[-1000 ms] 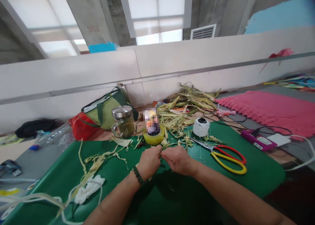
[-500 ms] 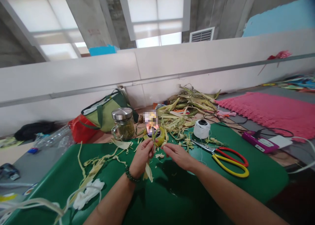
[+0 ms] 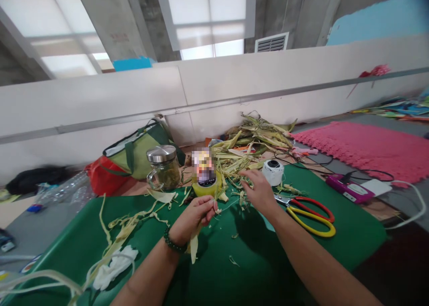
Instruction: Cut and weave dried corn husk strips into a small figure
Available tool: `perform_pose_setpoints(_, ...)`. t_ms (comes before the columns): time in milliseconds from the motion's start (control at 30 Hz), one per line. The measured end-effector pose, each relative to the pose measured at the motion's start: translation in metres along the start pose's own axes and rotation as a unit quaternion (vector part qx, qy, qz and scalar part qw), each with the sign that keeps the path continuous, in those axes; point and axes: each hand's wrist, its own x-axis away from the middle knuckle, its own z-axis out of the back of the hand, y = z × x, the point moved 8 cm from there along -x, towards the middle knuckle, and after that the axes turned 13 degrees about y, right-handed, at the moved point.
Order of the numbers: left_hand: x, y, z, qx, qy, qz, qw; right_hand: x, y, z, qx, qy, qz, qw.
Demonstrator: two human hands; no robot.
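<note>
My left hand (image 3: pixel 198 213) is closed in a pinch on a pale corn husk strip (image 3: pixel 194 248), whose tail hangs below the fingers. From those fingertips a thin thread (image 3: pixel 230 204) runs taut up to the right. My right hand (image 3: pixel 259 192) has its fingers curled at the thread's other end, over the husk scraps; the exact grip is partly hidden. Just beyond it stands a white thread spool (image 3: pixel 273 172). Scissors with one red and one yellow handle (image 3: pixel 311 216) lie beside my right forearm.
A phone (image 3: pixel 204 167) leans on a yellow roll (image 3: pixel 206 189) ahead. A lidded glass mug (image 3: pixel 162 167) and green bag (image 3: pixel 142 147) stand left. Behind lies a husk pile (image 3: pixel 261 132). A purple power strip (image 3: pixel 348 190) and pink cloth (image 3: pixel 365 152) are right; white tissue (image 3: pixel 115 268) lies front left.
My right hand has moved up and right, away from my left hand, and the thread now shows stretched between them. The left hand still pinches the husk, slightly lower in view.
</note>
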Motion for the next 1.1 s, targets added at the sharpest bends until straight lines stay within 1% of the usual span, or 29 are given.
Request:
perform_pose_setpoints(33, -0.001, -0.001, 0.0, 0.012, -0.003, 0.01, 1.0, -0.001, -0.005, 0.012, 0.012, 0.051, 0.023, 0.998)
perform_pose_setpoints(67, -0.002, -0.002, 0.0, 0.017, 0.0, 0.012, 1.0, 0.001, -0.013, 0.021, 0.005, 0.085, 0.046, 0.995)
perform_pose_setpoints(100, -0.003, -0.002, 0.001, 0.019, 0.012, 0.006, 1.0, 0.005, -0.023, 0.024, -0.019, 0.09, 0.062, 0.994)
perform_pose_setpoints(133, -0.004, -0.002, 0.003, 0.017, 0.027, -0.004, 0.999, 0.01, -0.032, 0.02, -0.056, 0.059, 0.066, 0.994)
perform_pose_setpoints(167, -0.005, -0.001, 0.004, 0.015, 0.043, -0.018, 0.999, 0.018, -0.039, 0.008, -0.1, -0.016, 0.05, 0.994)
perform_pose_setpoints(200, -0.006, 0.001, 0.006, 0.012, 0.057, -0.033, 0.998, 0.027, -0.041, -0.008, -0.131, -0.095, -0.002, 0.987)
perform_pose_setpoints(233, -0.006, 0.002, 0.007, 0.005, 0.069, -0.048, 0.996, 0.037, -0.041, -0.022, -0.156, -0.162, -0.058, 0.973)
perform_pose_setpoints(267, -0.006, 0.003, 0.008, -0.005, 0.078, -0.061, 0.995, 0.047, -0.041, -0.035, -0.182, -0.205, -0.109, 0.955)
perform_pose_setpoints(333, -0.004, 0.005, 0.008, -0.031, 0.088, -0.085, 0.992, 0.059, -0.038, -0.053, -0.249, -0.244, -0.208, 0.914)
perform_pose_setpoints(400, -0.001, 0.008, 0.008, -0.063, 0.098, -0.109, 0.987, 0.069, -0.033, -0.068, -0.317, -0.277, -0.29, 0.859)
perform_pose_setpoints(433, 0.001, 0.01, 0.009, -0.08, 0.105, -0.122, 0.984, 0.073, -0.031, -0.073, -0.337, -0.295, -0.32, 0.835)
perform_pose_setpoints(467, 0.003, 0.012, 0.009, -0.099, 0.114, -0.136, 0.979, 0.075, -0.029, -0.076, -0.347, -0.305, -0.333, 0.822)
perform_pose_setpoints(500, 0.004, 0.014, 0.01, -0.119, 0.121, -0.152, 0.974, 0.074, -0.027, -0.075, -0.348, -0.307, -0.326, 0.824)
perform_pose_setpoints(533, 0.006, 0.017, 0.01, -0.142, 0.125, -0.17, 0.967, 0.07, -0.027, -0.072, -0.341, -0.297, -0.304, 0.839)
perform_pose_setpoints(600, 0.008, 0.021, 0.009, -0.192, 0.133, -0.206, 0.95, 0.06, -0.029, -0.06, -0.292, -0.26, -0.221, 0.893)
perform_pose_setpoints(667, 0.009, 0.022, 0.008, -0.24, 0.141, -0.235, 0.931, 0.056, -0.036, -0.049, -0.197, -0.242, -0.115, 0.943)
perform_pose_setpoints(700, 0.008, 0.021, 0.008, -0.263, 0.15, -0.245, 0.921, 0.056, -0.04, -0.045, -0.139, -0.237, -0.059, 0.96)
perform_pose_setpoints(733, 0.007, 0.02, 0.009, -0.287, 0.161, -0.25, 0.911, 0.058, -0.045, -0.043, -0.085, -0.232, -0.004, 0.969)
perform_pose_setpoints(767, 0.006, 0.018, 0.009, -0.317, 0.173, -0.252, 0.898, 0.061, -0.05, -0.042, -0.038, -0.231, 0.05, 0.971)
perform_pose_setpoints(833, 0.004, 0.013, 0.01, -0.398, 0.192, -0.236, 0.865, 0.07, -0.06, -0.043, 0.031, -0.238, 0.154, 0.958)
perform_pose_setpoints(867, 0.002, 0.01, 0.01, -0.441, 0.189, -0.22, 0.849, 0.074, -0.065, -0.045, 0.047, -0.247, 0.2, 0.947)
perform_pose_setpoints(900, 0.001, 0.007, 0.008, -0.476, 0.168, -0.203, 0.839, 0.077, -0.067, -0.045, 0.049, -0.258, 0.232, 0.936)
perform_pose_setpoints(933, 0.002, 0.004, 0.005, -0.497, 0.126, -0.189, 0.838, 0.076, -0.068, -0.045, 0.039, -0.269, 0.245, 0.931)
perform_pose_setpoints(967, 0.004, 0.002, -0.001, -0.498, 0.062, -0.18, 0.846, 0.071, -0.066, -0.043, 0.015, -0.279, 0.233, 0.932)
perform_pose_setpoints(1000, 0.009, 0.001, -0.009, -0.476, -0.017, -0.176, 0.861, 0.064, -0.062, -0.041, -0.02, -0.293, 0.197, 0.935)
perform_pose_setpoints(1067, 0.027, 0.005, -0.025, -0.363, -0.188, -0.162, 0.898, 0.049, -0.05, -0.04, -0.119, -0.325, 0.083, 0.935)
perform_pose_setpoints(1100, 0.035, 0.009, -0.028, -0.292, -0.24, -0.133, 0.916, 0.044, -0.045, -0.041, -0.17, -0.337, 0.024, 0.926)
